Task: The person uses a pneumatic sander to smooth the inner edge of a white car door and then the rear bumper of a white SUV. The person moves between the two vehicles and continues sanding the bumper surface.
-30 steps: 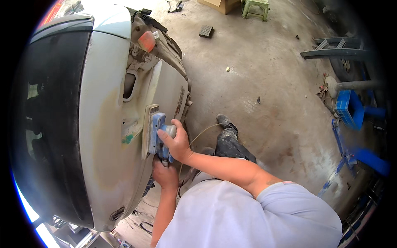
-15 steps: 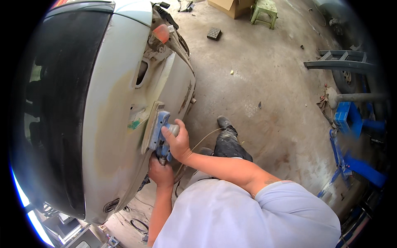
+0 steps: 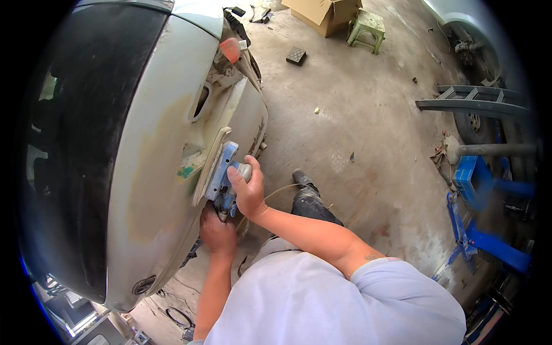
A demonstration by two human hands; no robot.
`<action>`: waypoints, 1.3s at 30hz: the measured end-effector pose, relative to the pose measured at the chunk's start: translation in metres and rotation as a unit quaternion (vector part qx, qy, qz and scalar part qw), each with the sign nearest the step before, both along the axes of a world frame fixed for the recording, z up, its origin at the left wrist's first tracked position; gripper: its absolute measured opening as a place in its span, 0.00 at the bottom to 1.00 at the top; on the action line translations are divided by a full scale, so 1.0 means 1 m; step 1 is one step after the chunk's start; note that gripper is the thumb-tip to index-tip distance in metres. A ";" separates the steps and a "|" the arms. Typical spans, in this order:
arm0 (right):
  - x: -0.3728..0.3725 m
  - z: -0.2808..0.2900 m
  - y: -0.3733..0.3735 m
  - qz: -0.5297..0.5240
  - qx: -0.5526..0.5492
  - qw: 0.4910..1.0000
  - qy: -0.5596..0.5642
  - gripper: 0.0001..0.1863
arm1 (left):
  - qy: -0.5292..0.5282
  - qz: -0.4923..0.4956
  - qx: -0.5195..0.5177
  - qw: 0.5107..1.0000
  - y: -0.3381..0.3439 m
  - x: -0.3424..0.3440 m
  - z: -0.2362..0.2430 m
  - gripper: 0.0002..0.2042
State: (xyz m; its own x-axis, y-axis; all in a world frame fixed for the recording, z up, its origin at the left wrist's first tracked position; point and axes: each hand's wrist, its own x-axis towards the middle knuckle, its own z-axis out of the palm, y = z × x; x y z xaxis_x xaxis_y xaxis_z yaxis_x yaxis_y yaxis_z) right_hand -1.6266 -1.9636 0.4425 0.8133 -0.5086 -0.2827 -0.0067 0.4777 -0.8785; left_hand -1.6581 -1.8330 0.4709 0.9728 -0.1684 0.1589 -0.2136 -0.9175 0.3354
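Observation:
A blue pneumatic sander (image 3: 223,170) with a long pale pad lies against the rear panel of a white car (image 3: 141,224). My right hand (image 3: 249,188) is wrapped over its grey top knob, thumb toward the sander body. Lower down, my left hand (image 3: 217,231) is closed round the sander's rear end, by the hose fitting; its fingertips are partly hidden. The panel shows tan, sanded-looking patches and a small green spot (image 3: 186,171) beside the pad. A thin hose (image 3: 280,190) runs behind my right wrist.
A red-orange lamp (image 3: 230,50) sits at the car's far corner. On the concrete floor are a black block (image 3: 296,56), a green stool (image 3: 367,30) and a cardboard box (image 3: 322,16). To the right stand a ramp (image 3: 471,103), a wheel and blue metal equipment (image 3: 499,248).
The whole view has shifted a little, with floor things at right sliding left and down. Both hands keep their hold on the sander, which stays against the panel.

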 end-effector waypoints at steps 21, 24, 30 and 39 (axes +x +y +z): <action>-0.028 -0.001 -0.115 0.374 -0.001 0.927 0.029 0.60 | 0.063 0.068 -0.142 0.986 -0.048 -0.032 -0.034 0.17; -0.029 0.012 -0.144 0.413 -0.050 0.909 0.011 0.51 | 0.093 0.040 -0.183 0.978 -0.059 -0.050 -0.047 0.19; -0.027 0.045 -0.147 0.401 -0.247 0.881 -0.043 0.31 | 0.048 0.071 -0.243 0.966 -0.107 -0.060 -0.025 0.31; -0.011 0.114 -0.100 0.448 -0.543 0.668 -0.244 0.21 | -0.111 0.151 -0.389 0.902 -0.134 -0.080 0.012 0.45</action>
State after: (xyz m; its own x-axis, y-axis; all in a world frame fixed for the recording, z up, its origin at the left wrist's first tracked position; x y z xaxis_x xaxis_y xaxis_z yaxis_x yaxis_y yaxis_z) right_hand -1.6373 -2.0635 0.5567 0.7896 0.5528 0.2664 0.5503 -0.4458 -0.7060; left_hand -1.7377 -1.9675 0.4828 0.8855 0.3446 0.3115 -0.1349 -0.4509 0.8823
